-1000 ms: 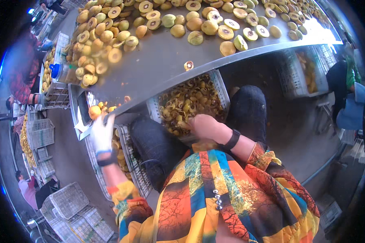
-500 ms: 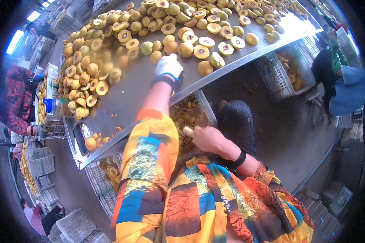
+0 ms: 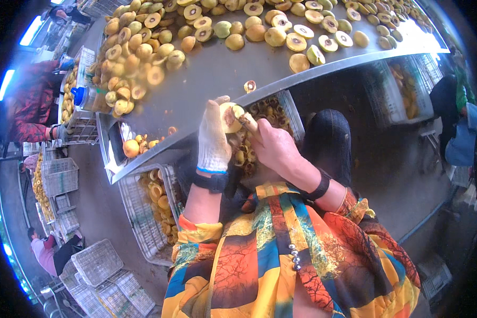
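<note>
My left hand (image 3: 213,132), in a white knitted glove, is closed around a yellow peach half (image 3: 229,117) near the metal table's front edge. The cut face, with a reddish-brown centre, is turned toward my right hand (image 3: 277,147). That bare hand grips a small tool with a pale handle (image 3: 247,123), its end against the fruit; the tip is hidden. Just beyond, a small fruit piece with a dark middle (image 3: 249,86) shows by the table edge; whether it lies there or is in the air I cannot tell. Below my hands, a crate (image 3: 296,114) holds dark pits and scraps.
Many peach halves (image 3: 202,22) cover the far and left parts of the metal table (image 3: 206,71). A white crate of fruit (image 3: 135,217) stands at left below the table, another crate (image 3: 373,93) at right. People work at left (image 3: 34,103) and right (image 3: 461,124).
My left hand has come back from the fruit heap toward me with a peach half. My right hand has moved up with the tool, which now meets the fruit.
</note>
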Demonstrator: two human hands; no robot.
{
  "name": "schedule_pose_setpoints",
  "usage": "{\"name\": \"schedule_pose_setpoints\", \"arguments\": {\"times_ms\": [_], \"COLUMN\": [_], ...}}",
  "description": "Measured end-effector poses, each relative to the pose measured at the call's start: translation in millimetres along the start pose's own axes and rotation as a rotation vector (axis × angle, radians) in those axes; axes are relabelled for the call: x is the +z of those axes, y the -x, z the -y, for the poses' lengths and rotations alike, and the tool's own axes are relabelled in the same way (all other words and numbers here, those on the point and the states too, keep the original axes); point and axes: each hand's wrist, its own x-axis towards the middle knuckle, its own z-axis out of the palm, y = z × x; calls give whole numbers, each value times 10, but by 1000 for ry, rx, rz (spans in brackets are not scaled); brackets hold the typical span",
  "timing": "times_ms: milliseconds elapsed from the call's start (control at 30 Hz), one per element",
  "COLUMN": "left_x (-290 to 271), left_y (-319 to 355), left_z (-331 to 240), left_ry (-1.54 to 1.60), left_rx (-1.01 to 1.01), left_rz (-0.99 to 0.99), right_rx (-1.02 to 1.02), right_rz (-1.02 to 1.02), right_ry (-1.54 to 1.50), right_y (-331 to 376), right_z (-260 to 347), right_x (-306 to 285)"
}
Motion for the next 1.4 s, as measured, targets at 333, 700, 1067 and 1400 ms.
{"name": "schedule_pose_setpoints", "arguments": {"times_ms": [333, 700, 1067, 1400], "left_x": [-18, -189, -541, -2831], "left_y": [148, 97, 68, 1138], "left_z": [128, 127, 64, -441], "left_ry": [-175, -56, 577, -1486], "left_rx": [138, -43, -206, -304], "left_rz": [-136, -84, -111, -697], "right_rx": [-60, 33, 269, -317], "right_rz": [74, 351, 892, -165], "right_ry": [98, -136, -1163, 562], "right_y": [240, 201, 192, -103], "right_z": [180, 260, 112, -153], "right_x": [109, 92, 178, -296]}}
